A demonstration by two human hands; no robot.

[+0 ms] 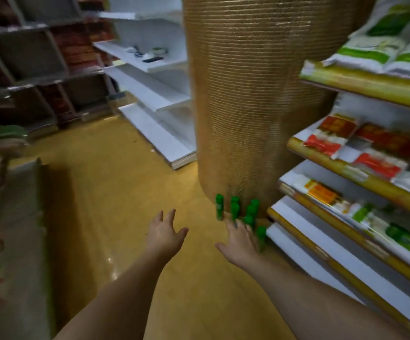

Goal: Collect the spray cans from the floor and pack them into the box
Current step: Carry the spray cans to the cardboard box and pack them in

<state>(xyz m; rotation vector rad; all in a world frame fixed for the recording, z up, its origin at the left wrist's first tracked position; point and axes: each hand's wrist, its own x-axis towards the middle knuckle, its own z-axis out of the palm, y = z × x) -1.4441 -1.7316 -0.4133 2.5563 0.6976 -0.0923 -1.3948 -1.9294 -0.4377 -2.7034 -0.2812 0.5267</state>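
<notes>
Green-capped spray cans [244,215], upright, clustered

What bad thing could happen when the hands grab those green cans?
The spray cans stand upright and close together, so the right hand, open and nearly on them, could knock several over like skittles. A toppled can might roll under the bottom shelf right beside them. The left hand is open too, farther away.

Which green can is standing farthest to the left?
The tall spray can at the left edge of the cluster, beside the big gold column. The other cans bunch to its right.
</notes>
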